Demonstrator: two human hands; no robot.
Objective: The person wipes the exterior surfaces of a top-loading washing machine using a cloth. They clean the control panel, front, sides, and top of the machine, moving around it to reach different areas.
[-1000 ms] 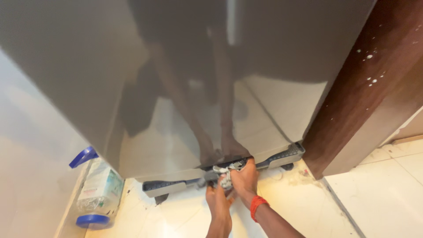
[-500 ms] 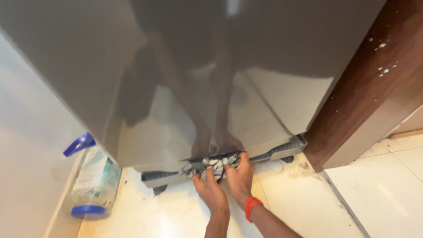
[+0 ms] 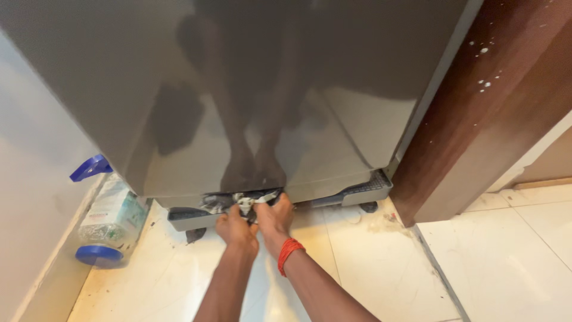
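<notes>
A tall glossy grey refrigerator (image 3: pixel 250 89) fills the upper view and mirrors my arms. Under its lower edge runs a grey base stand (image 3: pixel 357 194). My left hand (image 3: pixel 236 229) and my right hand (image 3: pixel 275 217) are side by side at that edge, both pressing a crumpled grey-and-white cloth (image 3: pixel 241 201) against the stand. A red band sits on my right wrist (image 3: pixel 288 253). Part of the cloth is hidden beneath the fingers.
A clear plastic jar with a blue lid (image 3: pixel 110 223) lies on its side at the left, by a white wall (image 3: pixel 30 179). A dark brown wooden panel (image 3: pixel 476 107) stands to the right. The floor is cream tiles (image 3: pixel 506 256) with some grime near the stand.
Both hands and the cloth have slid leftwards along the stand under the refrigerator. The view has shifted too, so the jar and wooden panel sit further left.
</notes>
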